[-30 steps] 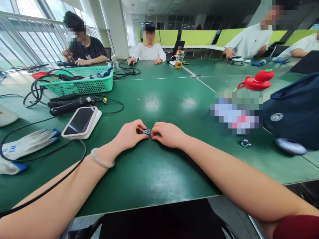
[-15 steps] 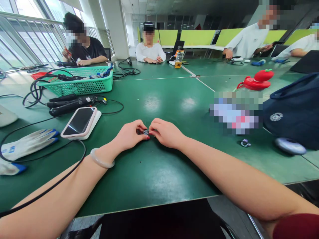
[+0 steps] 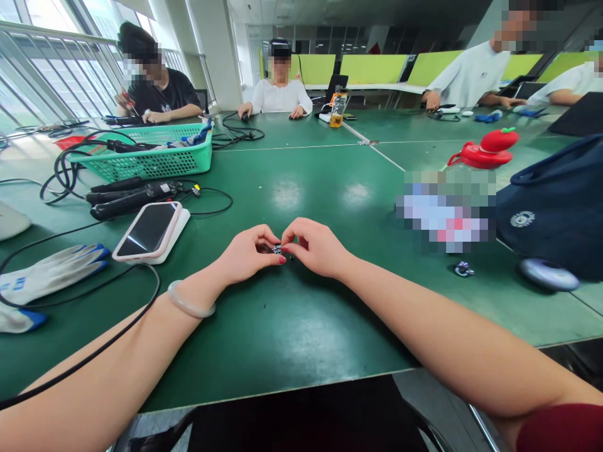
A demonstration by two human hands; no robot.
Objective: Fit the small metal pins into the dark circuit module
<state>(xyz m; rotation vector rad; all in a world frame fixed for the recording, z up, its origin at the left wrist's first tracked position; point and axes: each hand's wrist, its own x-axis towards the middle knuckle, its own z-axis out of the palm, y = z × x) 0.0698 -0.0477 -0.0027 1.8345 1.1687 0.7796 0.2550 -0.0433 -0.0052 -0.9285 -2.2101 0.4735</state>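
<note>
Fingers (image 3: 271, 258) of left hand (image 3: 245, 254) pinch small silvery part (image 3: 277, 249), mid-frame over bench (image 3: 226, 351) | right hand (image 3: 323, 248): fingers nearly together at its right edge, grip indeterminate | risk: uneven push likely flips or drops it.

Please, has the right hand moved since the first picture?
Yes: the right hand sits slightly higher in the picture, farther from the near edge of the table.

Watching remotely, I see, in from the near edge of the counter (image 3: 325, 342), the phone (image 3: 148, 232) left of the held piece (image 3: 277, 249), the glove (image 3: 59, 271) farther left, the basket (image 3: 155, 162) behind the phone, the bag (image 3: 556, 207) well right.
</note>
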